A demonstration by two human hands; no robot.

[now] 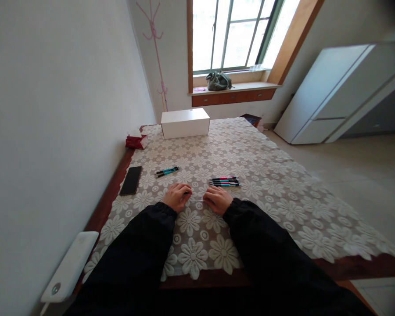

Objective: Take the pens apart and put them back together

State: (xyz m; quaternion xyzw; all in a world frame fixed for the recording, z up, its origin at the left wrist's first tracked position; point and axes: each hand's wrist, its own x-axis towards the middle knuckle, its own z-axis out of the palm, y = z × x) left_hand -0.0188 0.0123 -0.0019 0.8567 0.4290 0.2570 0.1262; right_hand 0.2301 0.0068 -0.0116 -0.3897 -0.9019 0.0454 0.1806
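Note:
My left hand [177, 196] and my right hand [218, 199] rest close together on the lace tablecloth [266, 184], both in black sleeves. Between them they pinch a thin pen part [196, 200], a slim light rod; the left fingers also close on a dark tip. Just beyond my right hand lies a small bunch of pens [224, 181] with pink and teal barrels. Two teal pens [167, 171] lie beyond my left hand, apart from the others.
A black phone [131, 180] lies near the table's left edge. A white box [185, 123] and a red tissue pack [136, 141] stand at the far end. A white power bank [70, 266] sits at the near left corner. The wall runs along the left.

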